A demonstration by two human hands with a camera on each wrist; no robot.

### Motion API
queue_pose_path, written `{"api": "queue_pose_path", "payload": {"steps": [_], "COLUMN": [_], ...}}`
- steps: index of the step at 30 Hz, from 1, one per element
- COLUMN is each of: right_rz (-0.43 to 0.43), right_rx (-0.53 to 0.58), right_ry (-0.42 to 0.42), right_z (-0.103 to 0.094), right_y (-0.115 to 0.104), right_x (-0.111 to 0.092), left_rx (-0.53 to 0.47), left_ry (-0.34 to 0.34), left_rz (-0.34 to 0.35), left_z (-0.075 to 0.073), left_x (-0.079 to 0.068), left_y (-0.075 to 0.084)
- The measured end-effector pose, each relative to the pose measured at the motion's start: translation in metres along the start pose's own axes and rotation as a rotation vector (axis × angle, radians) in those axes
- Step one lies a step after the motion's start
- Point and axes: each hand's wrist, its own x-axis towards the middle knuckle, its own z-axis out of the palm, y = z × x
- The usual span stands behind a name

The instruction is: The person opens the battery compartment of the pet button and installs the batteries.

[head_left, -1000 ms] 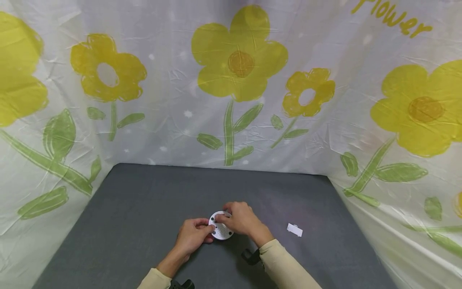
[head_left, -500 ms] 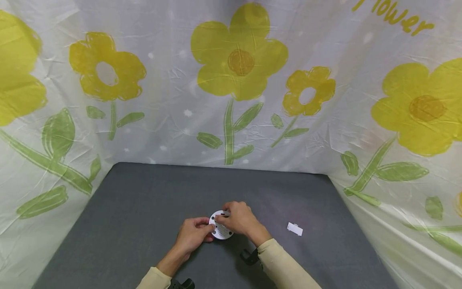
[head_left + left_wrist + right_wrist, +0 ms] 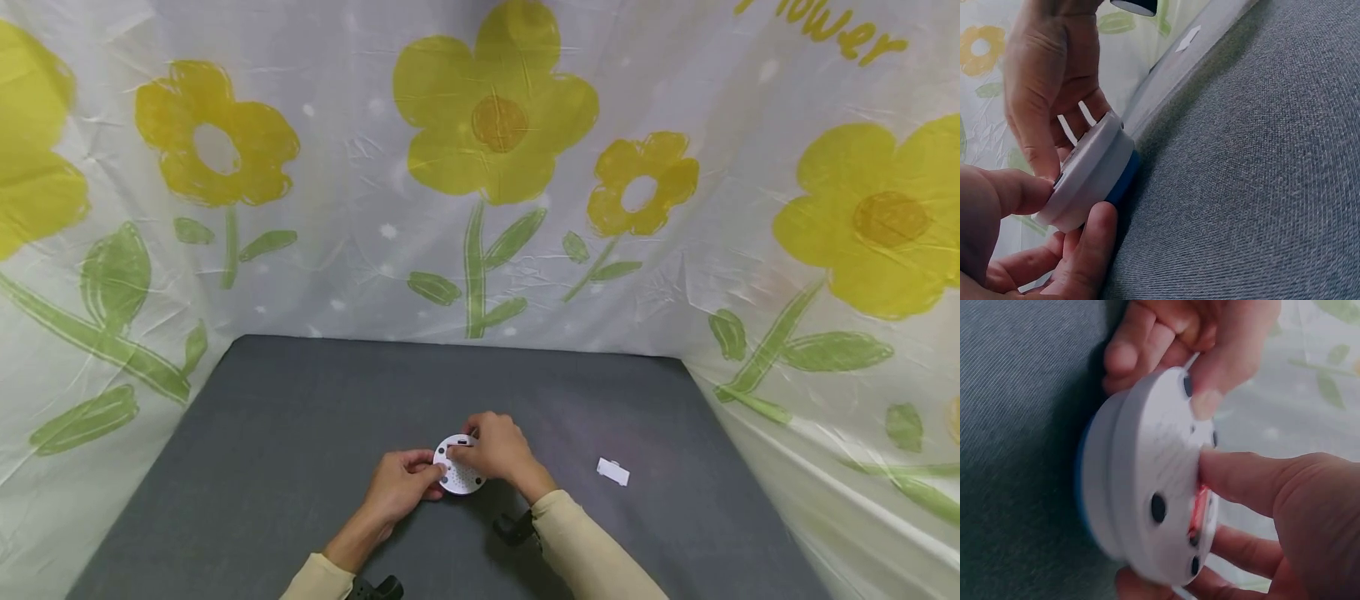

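A round white device (image 3: 461, 478) with black rubber feet and small holes on its upturned face is held just over the grey table; its far side is blue. My left hand (image 3: 401, 485) pinches the left rim, thumb on the face and fingers underneath. From the right, my right hand (image 3: 501, 452) grips the far rim with its fingers while the thumb presses on the face. By that thumb, the right wrist view shows a red piece (image 3: 1198, 509) set in an opening, partly covered. A small white battery cover (image 3: 613, 472) with tabs lies to the right.
The dark grey table (image 3: 337, 400) spreads around both hands. A white curtain (image 3: 337, 275) with yellow flowers stands behind it and along both sides. Black wrist straps with camera mounts (image 3: 513, 528) sit below the hands.
My right hand has shifted very slightly on the device, and a dark part of the opening by its thumb shows more. The left hand keeps its hold. The head view has tilted a little.
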Motion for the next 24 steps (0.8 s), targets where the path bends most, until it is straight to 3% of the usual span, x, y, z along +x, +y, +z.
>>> {"api": "queue_pose_path", "payload": {"steps": [7, 13, 24], "right_rz": [-0.053, -0.144, 0.006], "right_rx": [0.079, -0.004, -0.166], "right_ry": [-0.043, -0.018, 0.020], "right_z": [-0.005, -0.027, -0.089], "right_y": [0.014, 0.037, 0.089], "right_x": [-0.006, -0.011, -0.040], "left_rx": [-0.002, -0.024, -0.005], "left_ry": [0.008, 0.041, 0.070], "left_rz": [0.000, 0.004, -0.014], "left_z": [0.001, 0.002, 0.004], "left_x": [0.000, 0.000, 0.003], "left_y": [-0.003, -0.001, -0.005]}}
